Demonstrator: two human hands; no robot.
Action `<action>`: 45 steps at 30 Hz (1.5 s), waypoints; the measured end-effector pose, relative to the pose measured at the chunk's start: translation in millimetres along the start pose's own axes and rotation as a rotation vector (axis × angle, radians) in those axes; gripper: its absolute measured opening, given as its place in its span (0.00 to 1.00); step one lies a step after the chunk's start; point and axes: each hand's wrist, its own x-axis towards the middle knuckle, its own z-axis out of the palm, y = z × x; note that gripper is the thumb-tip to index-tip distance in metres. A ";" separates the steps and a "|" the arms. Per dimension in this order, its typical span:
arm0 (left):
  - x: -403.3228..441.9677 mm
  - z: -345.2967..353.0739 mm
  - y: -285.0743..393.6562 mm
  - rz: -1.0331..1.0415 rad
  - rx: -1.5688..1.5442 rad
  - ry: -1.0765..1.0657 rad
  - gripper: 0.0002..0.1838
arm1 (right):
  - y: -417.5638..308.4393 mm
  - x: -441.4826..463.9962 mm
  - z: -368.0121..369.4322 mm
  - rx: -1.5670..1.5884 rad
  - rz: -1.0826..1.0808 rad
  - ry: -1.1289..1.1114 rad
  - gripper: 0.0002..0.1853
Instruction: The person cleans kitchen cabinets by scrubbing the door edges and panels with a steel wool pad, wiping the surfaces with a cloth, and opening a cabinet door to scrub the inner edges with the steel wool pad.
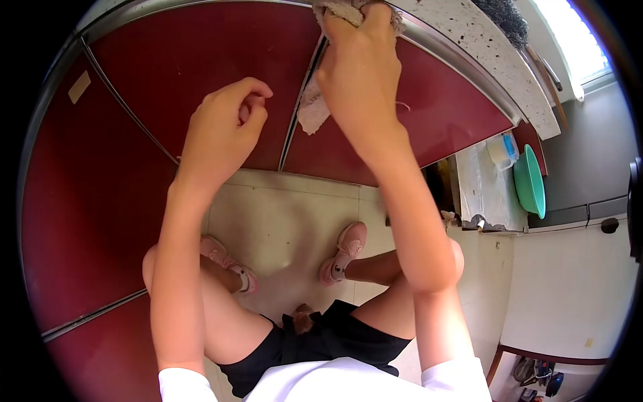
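Observation:
My right hand (362, 74) reaches to the top edge of the red cabinet doors, its fingers closed on a pale, rough cloth (347, 11). Part of the cloth hangs down past the wrist side, over the seam between two doors. The fingertips are partly hidden in its folds. My left hand (224, 127) hovers in front of the red cabinet door (201, 50) to the left, apart from the cloth. Its fingers are loosely curled, thumb and forefinger spread apart, and nothing shows between them.
A speckled countertop (469, 30) with a metal edge strip runs above the doors. To the right, a green basin (529, 181) leans beside a clear plastic container (501, 151) on a low shelf (479, 191). Tiled floor (268, 201) lies below, between my pink shoes (351, 241).

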 end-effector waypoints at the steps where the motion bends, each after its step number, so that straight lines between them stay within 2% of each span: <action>1: 0.7 3.2 -1.0 0.002 0.002 -0.001 0.08 | 3.8 -2.6 -2.8 0.064 0.007 -0.023 0.18; 2: 1.6 6.4 -1.0 -0.004 0.013 0.002 0.08 | 7.6 -5.1 -5.6 0.127 0.015 -0.046 0.17; 5: 3.8 11.3 4.6 -0.029 -0.010 -0.006 0.09 | 17.4 -16.0 -19.5 -0.001 0.035 -0.146 0.18; 7: 6.4 14.7 12.0 -0.049 -0.047 -0.011 0.09 | 23.9 -20.9 -33.7 0.444 0.176 -0.182 0.17; 8: 8.0 16.7 17.9 -0.062 -0.263 0.000 0.11 | 25.0 -25.9 -45.4 0.732 0.422 -0.263 0.13; 9: 10.3 17.6 22.4 -0.073 -0.476 0.010 0.13 | 27.0 -30.7 -51.8 0.726 0.424 -0.258 0.13; 10: 12.1 18.3 25.6 -0.067 -0.476 0.002 0.13 | 31.4 -37.5 -55.8 0.932 0.659 -0.316 0.13; 11: 12.7 19.4 28.4 -0.096 -0.608 0.029 0.16 | 35.3 -46.9 -57.7 1.139 0.901 -0.364 0.13; 12: 13.1 19.8 29.7 -0.126 -0.737 0.054 0.20 | 37.6 -58.1 -55.6 1.118 0.874 -0.318 0.13; 13: 13.4 20.6 29.4 -0.121 -0.730 0.033 0.20 | 40.3 -64.8 -58.1 1.121 0.885 -0.298 0.13; 15: 13.6 22.7 26.4 -0.189 -0.721 0.047 0.23 | 50.7 -76.8 -67.8 1.031 1.019 -0.200 0.13; 16: 11.6 18.9 23.4 -0.188 -0.682 -0.012 0.24 | 54.9 -81.3 -71.9 1.084 1.072 -0.024 0.13; 17: 9.4 18.5 25.6 -0.179 -0.684 -0.033 0.24 | 66.8 -86.0 -76.8 1.076 1.079 -0.002 0.13; 19: 6.0 17.6 32.8 -0.172 -0.696 0.071 0.23 | 97.7 -94.1 -91.7 1.072 1.086 0.371 0.19; 21: 4.2 15.6 39.6 -0.130 -0.668 0.036 0.22 | 123.2 -88.8 -109.7 0.982 1.005 0.646 0.17; 23: 5.5 14.9 38.6 -0.094 -0.638 0.027 0.22 | 159.2 -97.6 -113.7 0.998 0.942 0.667 0.18; 26: 6.5 19.9 30.2 -0.079 -0.505 0.030 0.20 | 171.0 -94.4 -111.3 0.862 0.859 0.868 0.14; 27: 5.7 19.7 28.9 -0.082 -0.490 0.023 0.19 | 174.7 -93.9 -108.6 0.861 0.863 0.871 0.14; 30: 1.7 12.1 28.5 -0.083 -0.455 0.002 0.17 | 179.8 -86.6 -98.4 0.408 0.782 0.584 0.11; 31: 0.3 10.0 28.6 -0.079 -0.443 -0.017 0.16 | 175.5 -84.1 -93.2 0.411 0.782 0.582 0.11; 33: -3.6 8.9 27.4 -0.065 -0.398 -0.013 0.15 | 160.2 -78.4 -75.4 0.154 0.679 0.508 0.12; 35: -9.6 9.3 25.3 -0.054 -0.353 -0.011 0.13 | 134.2 -69.7 -64.2 0.102 0.650 0.412 0.12; 37: -13.1 9.6 20.0 -0.048 -0.334 -0.043 0.12 | 101.7 -55.4 -39.8 -0.052 0.451 0.425 0.12; 39: -16.9 8.9 20.7 -0.042 -0.297 -0.042 0.11 | 67.8 -42.1 -18.8 -0.064 0.378 0.397 0.06; 41: -20.4 7.3 19.7 -0.038 -0.267 -0.045 0.11 | 19.7 -18.2 -11.9 0.058 0.326 0.258 0.17; 45: -25.6 3.2 6.4 -0.046 -0.261 -0.049 0.11 | -17.5 -1.3 40.3 0.174 0.332 0.269 0.17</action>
